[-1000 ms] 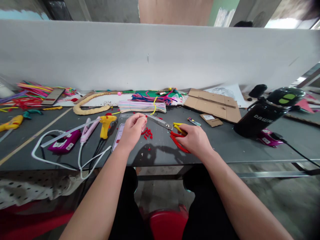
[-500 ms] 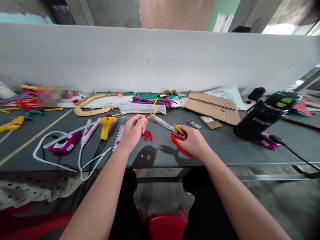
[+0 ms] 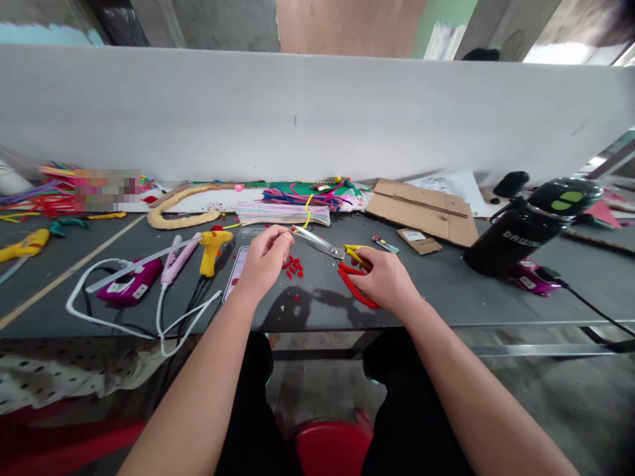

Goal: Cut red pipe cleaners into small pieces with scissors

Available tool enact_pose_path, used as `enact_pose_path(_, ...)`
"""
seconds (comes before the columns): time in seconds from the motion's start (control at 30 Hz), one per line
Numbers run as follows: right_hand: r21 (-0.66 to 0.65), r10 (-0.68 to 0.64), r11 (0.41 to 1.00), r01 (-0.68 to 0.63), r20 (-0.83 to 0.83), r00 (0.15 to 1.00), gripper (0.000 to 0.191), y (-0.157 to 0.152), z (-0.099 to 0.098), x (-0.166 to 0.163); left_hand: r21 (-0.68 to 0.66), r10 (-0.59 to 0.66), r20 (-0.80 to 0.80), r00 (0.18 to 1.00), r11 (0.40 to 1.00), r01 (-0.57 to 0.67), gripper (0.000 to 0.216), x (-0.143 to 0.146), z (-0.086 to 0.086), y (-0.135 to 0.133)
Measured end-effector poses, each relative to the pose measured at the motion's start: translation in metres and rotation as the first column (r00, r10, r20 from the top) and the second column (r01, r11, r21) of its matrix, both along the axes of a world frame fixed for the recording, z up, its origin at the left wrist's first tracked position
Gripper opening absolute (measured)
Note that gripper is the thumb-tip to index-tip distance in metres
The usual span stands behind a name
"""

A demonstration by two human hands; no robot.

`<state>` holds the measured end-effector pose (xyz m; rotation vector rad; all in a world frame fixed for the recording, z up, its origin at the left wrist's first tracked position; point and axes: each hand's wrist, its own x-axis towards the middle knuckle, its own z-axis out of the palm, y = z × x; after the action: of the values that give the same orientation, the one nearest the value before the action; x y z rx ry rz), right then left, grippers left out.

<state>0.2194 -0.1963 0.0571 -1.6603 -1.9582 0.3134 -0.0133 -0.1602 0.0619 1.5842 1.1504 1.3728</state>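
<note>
My right hand (image 3: 384, 281) grips the red and yellow handles of a pair of scissors (image 3: 330, 251), whose blades point left toward my other hand. My left hand (image 3: 262, 261) is closed in a pinch just left of the blade tips; what it holds is too small to name. Several small red cut pieces (image 3: 294, 266) lie on the dark table (image 3: 446, 291) under the blades. A phone (image 3: 237, 270) lies partly hidden under my left hand.
A yellow glue gun (image 3: 212, 246), a pink tool (image 3: 176, 259), a magenta device (image 3: 126, 283) and white cables (image 3: 163, 317) sit to the left. Pipe cleaners (image 3: 282, 213) and cardboard (image 3: 421, 206) lie behind. A black bottle (image 3: 526, 228) stands on the right.
The scissor blades have closed in on my left fingertips. The red bit seen at my left fingertips before no longer shows. Both hands stay in place.
</note>
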Motion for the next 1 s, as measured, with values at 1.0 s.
enact_pose_path(1.0,0.011,-0.108,0.994,0.107,0.145,0.984,0.033,-0.0026,0.0047,-0.0031,0.014,0.051,-0.114,0.992,0.999,-0.050,0.016,-0.0004,-0.0014,0.0009)
